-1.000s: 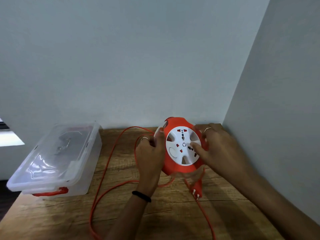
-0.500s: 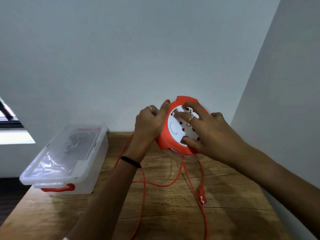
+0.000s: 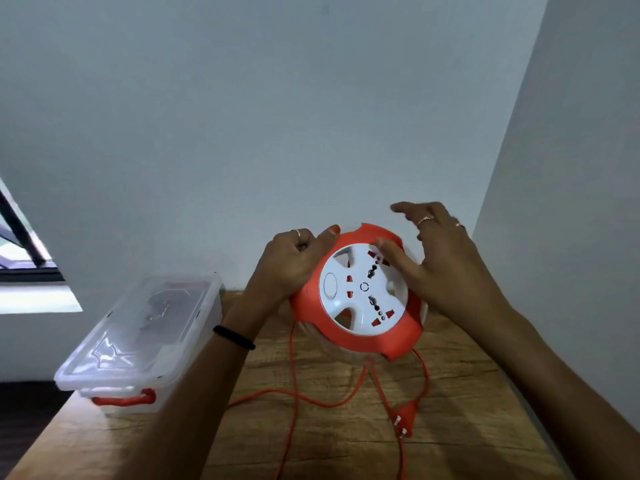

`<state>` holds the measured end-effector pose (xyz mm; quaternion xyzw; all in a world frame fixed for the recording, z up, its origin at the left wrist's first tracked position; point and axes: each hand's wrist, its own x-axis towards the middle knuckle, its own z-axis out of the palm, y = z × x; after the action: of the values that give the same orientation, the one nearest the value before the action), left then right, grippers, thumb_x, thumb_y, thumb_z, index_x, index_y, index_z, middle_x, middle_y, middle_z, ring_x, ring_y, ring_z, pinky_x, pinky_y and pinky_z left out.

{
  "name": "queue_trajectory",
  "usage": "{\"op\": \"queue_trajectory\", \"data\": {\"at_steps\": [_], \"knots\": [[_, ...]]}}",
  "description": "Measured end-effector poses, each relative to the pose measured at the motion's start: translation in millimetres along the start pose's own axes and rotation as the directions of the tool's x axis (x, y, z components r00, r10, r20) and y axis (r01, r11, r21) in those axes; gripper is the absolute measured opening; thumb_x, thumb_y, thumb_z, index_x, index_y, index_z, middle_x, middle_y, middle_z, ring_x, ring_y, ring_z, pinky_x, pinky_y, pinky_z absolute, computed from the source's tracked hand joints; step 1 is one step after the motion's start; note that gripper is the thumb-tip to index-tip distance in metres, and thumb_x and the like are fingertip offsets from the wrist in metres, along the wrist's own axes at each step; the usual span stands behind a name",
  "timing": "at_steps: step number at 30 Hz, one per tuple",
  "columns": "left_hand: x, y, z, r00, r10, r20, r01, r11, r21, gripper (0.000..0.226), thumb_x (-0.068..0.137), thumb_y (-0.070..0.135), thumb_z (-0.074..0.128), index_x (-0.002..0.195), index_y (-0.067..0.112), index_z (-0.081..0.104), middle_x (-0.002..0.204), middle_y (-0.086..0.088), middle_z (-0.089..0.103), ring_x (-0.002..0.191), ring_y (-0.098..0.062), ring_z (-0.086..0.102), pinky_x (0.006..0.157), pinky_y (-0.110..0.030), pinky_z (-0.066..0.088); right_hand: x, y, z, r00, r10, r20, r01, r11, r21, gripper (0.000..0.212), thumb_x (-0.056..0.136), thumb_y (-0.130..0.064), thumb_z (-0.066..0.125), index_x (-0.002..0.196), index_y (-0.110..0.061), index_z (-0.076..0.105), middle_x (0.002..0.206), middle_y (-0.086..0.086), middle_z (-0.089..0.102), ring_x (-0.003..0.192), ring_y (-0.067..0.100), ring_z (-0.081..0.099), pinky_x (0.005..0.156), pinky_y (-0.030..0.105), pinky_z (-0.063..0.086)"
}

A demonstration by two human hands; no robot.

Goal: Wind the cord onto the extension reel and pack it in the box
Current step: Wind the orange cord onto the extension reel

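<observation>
An orange extension reel (image 3: 367,336) with a white socket face is held up above the wooden table (image 3: 339,438), its face turned toward me. My left hand (image 3: 294,261) grips the reel's upper left rim, thumb on the orange edge. My right hand (image 3: 440,261) is spread open at the reel's right side, its thumb touching the white face and the fingers lifted off. The orange cord (image 3: 294,393) hangs from the reel in loose loops onto the table, and its plug (image 3: 405,422) lies at the front right.
A clear plastic box (image 3: 138,344) with its lid on and an orange handle stands at the table's left edge. Grey walls close the back and the right side. A window is at the far left.
The reel was lifted off the table and now hangs in the air. My right hand's fingers came off the white face and spread open. The cord trails lower beneath the reel.
</observation>
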<state>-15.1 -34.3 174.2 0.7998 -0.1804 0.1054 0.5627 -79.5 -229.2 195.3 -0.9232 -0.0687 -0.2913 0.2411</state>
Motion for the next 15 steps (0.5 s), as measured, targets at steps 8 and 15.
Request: {"op": "queue_trajectory", "data": {"at_steps": [8,15], "knots": [[10.3,-7.0,7.4,0.998,-0.016,0.055,0.011,0.996,0.085,0.071,0.073,0.065,0.056,0.059,-0.003,0.043,0.054,-0.013,0.044,0.051,-0.019,0.043,0.055,-0.033,0.038,-8.3,19.4,39.3,0.887,0.323,0.328,-0.46,0.589,0.664,0.034,0.089,-0.044,0.06,0.097,-0.011,0.065,0.088,0.007,0.074,0.082,0.024,0.071,0.073,0.039,0.056],[-17.6,-6.4,32.0,0.926,0.337,-0.168,-0.199,0.816,0.542,0.029,0.086,0.033,0.063,0.11,0.016,0.064,0.108,-0.003,0.065,0.1,-0.018,0.057,0.082,-0.031,0.047,-18.8,15.5,57.0,0.811,0.511,0.284,-0.505,0.367,0.781,0.035,0.086,-0.039,0.067,0.099,-0.007,0.065,0.089,0.011,0.074,0.081,0.03,0.072,0.072,0.048,0.059]]}}
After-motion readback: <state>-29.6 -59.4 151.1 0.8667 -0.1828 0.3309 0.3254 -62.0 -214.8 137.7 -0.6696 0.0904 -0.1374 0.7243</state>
